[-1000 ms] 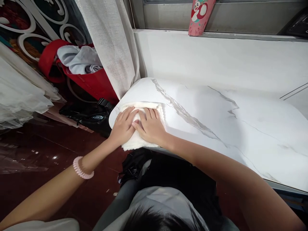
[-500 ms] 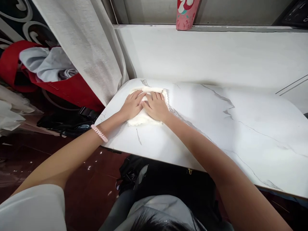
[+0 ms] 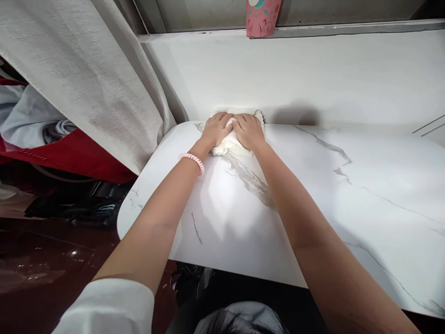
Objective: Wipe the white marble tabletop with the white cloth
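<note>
A cream-white cloth point(image 3: 232, 146) with a scalloped edge lies on the white marble-patterned table point(image 3: 222, 232), against the wall at the table's far edge. My left hand point(image 3: 216, 131) rests flat on the cloth's left part, fingers stretched forward. Beside it, my right hand point(image 3: 249, 131) presses flat on the right part with its fingers extended. The two thumbs point toward each other over the middle of the cloth. Both palms cover much of it. A pink coiled band point(image 3: 192, 160) circles my left wrist.
A pale curtain point(image 3: 114, 88) hangs at the table's left end. Behind the table rises a white wall point(image 3: 208, 69), with a pink cup-like item point(image 3: 262, 21) on its ledge. To the left, a red bag point(image 3: 76, 157) holds light grey fabric, with black items below.
Both hands have pushed the cloth forward and a little right, from the table's left middle to its far edge at the wall. The head view has shifted too.
</note>
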Motion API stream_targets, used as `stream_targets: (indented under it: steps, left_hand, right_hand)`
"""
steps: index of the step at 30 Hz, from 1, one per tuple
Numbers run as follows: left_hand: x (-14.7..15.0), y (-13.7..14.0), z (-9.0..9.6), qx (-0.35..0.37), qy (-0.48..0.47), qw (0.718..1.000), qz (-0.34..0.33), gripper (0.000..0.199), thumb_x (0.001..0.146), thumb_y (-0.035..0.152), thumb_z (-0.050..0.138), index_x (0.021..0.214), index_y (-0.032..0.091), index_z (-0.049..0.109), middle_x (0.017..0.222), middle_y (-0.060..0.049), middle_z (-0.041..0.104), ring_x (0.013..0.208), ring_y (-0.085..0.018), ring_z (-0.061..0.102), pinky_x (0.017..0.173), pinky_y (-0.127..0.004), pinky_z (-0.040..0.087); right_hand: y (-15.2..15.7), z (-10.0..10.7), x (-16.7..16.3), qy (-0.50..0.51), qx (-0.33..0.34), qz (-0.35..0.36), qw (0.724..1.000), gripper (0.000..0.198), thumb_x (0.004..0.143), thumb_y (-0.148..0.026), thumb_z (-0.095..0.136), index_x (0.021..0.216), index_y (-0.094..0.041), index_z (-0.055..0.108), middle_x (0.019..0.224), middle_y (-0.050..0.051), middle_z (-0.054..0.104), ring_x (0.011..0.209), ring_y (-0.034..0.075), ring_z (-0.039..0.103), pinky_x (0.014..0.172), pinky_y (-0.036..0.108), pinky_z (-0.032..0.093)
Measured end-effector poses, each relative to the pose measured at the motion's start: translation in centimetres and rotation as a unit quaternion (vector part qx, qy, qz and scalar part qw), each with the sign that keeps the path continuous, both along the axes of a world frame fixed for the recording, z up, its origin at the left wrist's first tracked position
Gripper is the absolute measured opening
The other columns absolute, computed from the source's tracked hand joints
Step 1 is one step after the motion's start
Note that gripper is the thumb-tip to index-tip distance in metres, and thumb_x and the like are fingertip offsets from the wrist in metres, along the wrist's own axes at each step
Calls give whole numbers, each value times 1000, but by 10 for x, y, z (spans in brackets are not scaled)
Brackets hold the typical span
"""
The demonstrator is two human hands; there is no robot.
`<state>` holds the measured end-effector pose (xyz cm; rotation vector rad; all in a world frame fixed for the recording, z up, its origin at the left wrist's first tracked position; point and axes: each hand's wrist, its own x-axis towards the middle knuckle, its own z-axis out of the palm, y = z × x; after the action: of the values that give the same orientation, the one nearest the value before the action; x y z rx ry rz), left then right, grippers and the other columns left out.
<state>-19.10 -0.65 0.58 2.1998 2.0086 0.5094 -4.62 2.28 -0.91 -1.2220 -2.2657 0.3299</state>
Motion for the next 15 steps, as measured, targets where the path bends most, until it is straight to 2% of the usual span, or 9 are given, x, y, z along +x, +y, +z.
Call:
stream_targets:
  steps: [3,8,15]
  left_hand:
    - [2,3,0,9,3,1000,5,52,100,40,33,146,20,48,154,-11,45,145,-26,35,122,-43,25]
    - [3,-3,-4,30,14,999,2,50,101,39,32,145,23,47,154,-9,46,145,-25,37,121,-45,27]
    - [21,-30,0,20,31,999,6,51,102,34,32,149,20,44,159,-11,41,149,-25,32,122,-47,25]
  right_hand:
    - [-2,2,3,14,-12,1,1000,44,105,-29,28,134,-16,58,139,10,58,133,25,45,117,44,26]
    - [-13,3,5,10,6,-5,1000,45,102,-25,29,135,-15,57,139,11,58,132,26,46,118,44,26]
    - [-42,6,19,-40,15,-24,999,46,102,-24,29,140,-12,53,145,14,53,135,27,43,120,45,24]
